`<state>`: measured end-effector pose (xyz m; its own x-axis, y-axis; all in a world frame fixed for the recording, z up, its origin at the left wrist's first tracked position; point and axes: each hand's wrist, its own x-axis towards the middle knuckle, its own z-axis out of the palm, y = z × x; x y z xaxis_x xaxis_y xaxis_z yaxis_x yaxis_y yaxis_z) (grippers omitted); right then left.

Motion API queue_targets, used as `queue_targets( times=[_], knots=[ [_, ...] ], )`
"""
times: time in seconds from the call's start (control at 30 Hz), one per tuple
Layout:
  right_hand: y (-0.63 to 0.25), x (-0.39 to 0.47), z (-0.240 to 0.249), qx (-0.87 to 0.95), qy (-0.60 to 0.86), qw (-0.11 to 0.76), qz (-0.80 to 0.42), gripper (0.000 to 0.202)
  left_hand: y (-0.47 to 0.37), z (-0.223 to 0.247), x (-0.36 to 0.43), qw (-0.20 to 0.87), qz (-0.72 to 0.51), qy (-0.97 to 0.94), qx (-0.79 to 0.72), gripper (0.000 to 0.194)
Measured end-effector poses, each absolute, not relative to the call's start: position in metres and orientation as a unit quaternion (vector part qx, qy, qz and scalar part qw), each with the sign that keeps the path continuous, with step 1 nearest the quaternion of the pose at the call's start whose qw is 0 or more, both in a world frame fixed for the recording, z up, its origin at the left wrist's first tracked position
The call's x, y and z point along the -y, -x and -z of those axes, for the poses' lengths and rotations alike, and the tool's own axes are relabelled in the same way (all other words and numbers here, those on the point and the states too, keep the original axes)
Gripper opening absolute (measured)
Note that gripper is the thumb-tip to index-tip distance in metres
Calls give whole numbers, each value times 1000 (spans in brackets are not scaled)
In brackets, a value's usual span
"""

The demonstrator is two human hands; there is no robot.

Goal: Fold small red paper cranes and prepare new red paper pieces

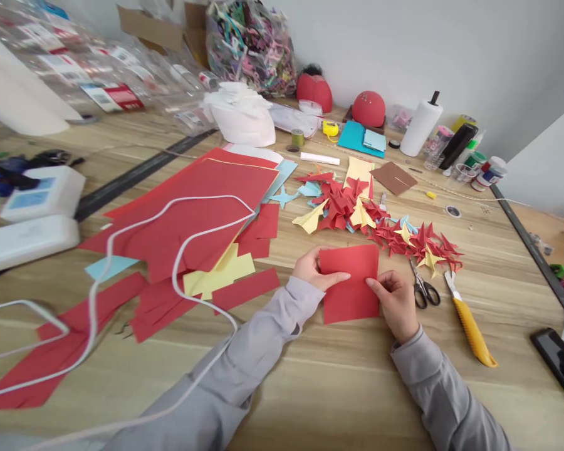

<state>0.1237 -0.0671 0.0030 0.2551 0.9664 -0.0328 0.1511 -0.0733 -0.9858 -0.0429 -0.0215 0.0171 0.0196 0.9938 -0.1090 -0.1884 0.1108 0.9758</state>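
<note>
A small red sheet of paper (pixel 350 297), roughly square, is held up between both hands above the wooden table. My left hand (pixel 316 270) grips its left edge, thumb lying across the front. On the opposite edge, my right hand (pixel 396 300) pinches the sheet between thumb and fingers. Just beyond lies a pile of folded paper pieces (pixel 341 203), mostly red with some yellow and blue. Black-handled scissors (pixel 425 291) and a yellow-handled cutter (pixel 470 326) rest to the right of my right hand.
Large red sheets (pixel 188 210) and red strips (pixel 254 290) cover the left side, crossed by a white cable (pixel 176 266). A brown square (pixel 393 178) lies behind the pile. A black phone (pixel 561 360) sits at the right edge. Bottles, pincushion (pixel 369 108) and bags line the back.
</note>
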Motion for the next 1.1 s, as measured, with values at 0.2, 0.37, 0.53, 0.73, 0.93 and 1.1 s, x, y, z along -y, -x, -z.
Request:
queue_targets(
  times=[0.2, 0.37, 0.53, 0.73, 0.93, 1.1],
  knots=[
    [-126, 66, -3, 455, 585, 520, -425, 32, 43, -16, 19, 647, -533, -337, -428, 46],
    [-125, 67, -5, 468, 592, 514, -407, 34, 45, -3, 14, 541, -579, -390, -469, 40],
    [-127, 69, -10, 489, 590, 509, -391, 39, 50, 7, 8, 503, -579, -441, -465, 49],
    [-127, 69, -8, 466, 582, 520, -418, 38, 49, 7, 13, 502, -568, -427, -492, 41],
    [-129, 68, -11, 454, 611, 535, -367, 39, 55, -2, 8, 434, -627, -361, -536, 29],
    [-125, 67, -8, 546, 635, 444, -319, 38, 71, -21, 1, 357, -709, -284, -538, 27]
  ],
)
